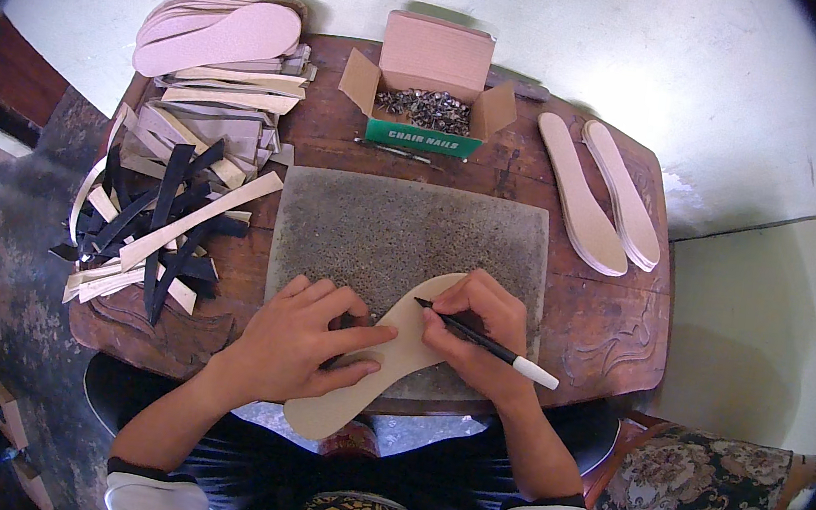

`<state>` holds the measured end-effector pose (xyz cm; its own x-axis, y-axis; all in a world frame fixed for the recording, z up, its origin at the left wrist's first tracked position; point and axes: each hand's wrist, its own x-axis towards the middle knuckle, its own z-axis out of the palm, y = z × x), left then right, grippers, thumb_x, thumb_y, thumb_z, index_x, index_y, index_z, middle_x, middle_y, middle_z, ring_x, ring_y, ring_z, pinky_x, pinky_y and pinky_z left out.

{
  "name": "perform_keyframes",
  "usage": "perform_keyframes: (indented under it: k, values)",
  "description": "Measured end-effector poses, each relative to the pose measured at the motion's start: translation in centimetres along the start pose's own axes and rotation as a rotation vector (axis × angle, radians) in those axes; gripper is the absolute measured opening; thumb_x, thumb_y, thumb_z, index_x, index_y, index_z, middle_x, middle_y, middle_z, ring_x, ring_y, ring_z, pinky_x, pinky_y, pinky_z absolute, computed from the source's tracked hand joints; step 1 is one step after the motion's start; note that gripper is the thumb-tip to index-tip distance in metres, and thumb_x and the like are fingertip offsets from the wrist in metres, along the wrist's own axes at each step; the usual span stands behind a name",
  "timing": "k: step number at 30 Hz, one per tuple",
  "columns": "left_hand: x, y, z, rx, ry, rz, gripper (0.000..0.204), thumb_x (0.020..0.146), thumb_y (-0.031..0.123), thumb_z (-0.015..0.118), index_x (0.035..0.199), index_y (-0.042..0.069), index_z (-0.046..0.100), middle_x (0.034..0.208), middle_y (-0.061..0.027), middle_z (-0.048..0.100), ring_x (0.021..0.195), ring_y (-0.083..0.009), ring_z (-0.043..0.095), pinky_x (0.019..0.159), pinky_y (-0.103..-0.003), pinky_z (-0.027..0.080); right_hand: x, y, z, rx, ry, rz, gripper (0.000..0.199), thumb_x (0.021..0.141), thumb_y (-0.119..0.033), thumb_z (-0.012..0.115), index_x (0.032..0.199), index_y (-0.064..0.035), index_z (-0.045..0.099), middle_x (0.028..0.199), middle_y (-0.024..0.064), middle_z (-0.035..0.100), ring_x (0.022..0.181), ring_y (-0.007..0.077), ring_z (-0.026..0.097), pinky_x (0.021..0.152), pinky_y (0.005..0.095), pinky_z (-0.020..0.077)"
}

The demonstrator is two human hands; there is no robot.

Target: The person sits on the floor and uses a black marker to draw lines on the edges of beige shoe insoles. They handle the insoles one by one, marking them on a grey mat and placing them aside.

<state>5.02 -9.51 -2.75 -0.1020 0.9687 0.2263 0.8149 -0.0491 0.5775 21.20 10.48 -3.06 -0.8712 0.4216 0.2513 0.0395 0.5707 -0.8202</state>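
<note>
Two hands work over a tan sole-shaped cutout [386, 358] that lies slantwise across the near edge of a grey stone slab [411, 230], its toe toward 1 o'clock and its heel hanging off the slab toward 7 o'clock, above the person's lap. The left hand [303, 339] lies flat on the cutout with fingers spread, pressing it down. The right hand [480, 329] pinches a black pen with a white end [489, 343] between thumb and fingers, the tip touching the cutout near its toe (the white end points toward 4 o'clock).

The slab sits in the middle of a dark wooden table [601, 327]. At 12 o'clock from the slab stands an open cardboard box of small metal nails [430, 106], with a thin dark tool [395, 151] lying just in front of it. At 2 o'clock lie two pale insoles [601, 191] side by side, overlapping. At 10 o'clock rests a stack of pink insoles [222, 32], and below them, toward 9 o'clock, a loose heap of black and cream strips [166, 212] spills over the table's left edge. A patterned cushion [693, 489] shows at 4 o'clock.
</note>
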Motion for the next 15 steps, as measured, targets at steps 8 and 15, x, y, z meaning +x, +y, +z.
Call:
perform_keyframes:
  k: [8,15]
  values:
    - [-0.03,0.08,-0.16,0.005,-0.007,-0.003,0.042,0.084,0.033,0.081,0.124,0.024,0.075,0.100,-0.0003,0.057,0.090,-0.0200,0.057,0.081,-0.037,0.042,0.00,0.15,-0.02,-0.019,-0.003,-0.022,0.019,0.075,0.003,0.081,0.083,-0.0003,0.064,0.083,0.0098,0.067,0.076,0.0177,0.068,0.067,0.0285,0.0555]
    - [0.02,0.05,0.00,0.000,0.000,-0.003,0.043,0.082,0.031,0.082,0.124,0.025,0.076,0.099,0.0000,0.057,0.088,-0.0193,0.058,0.080,-0.037,0.042,-0.12,0.22,-0.07,0.005,-0.008,0.001,0.019,0.075,0.003,0.081,0.084,-0.0001,0.064,0.084,0.0096,0.066,0.077,0.0171,0.068,0.065,0.0287,0.0554]
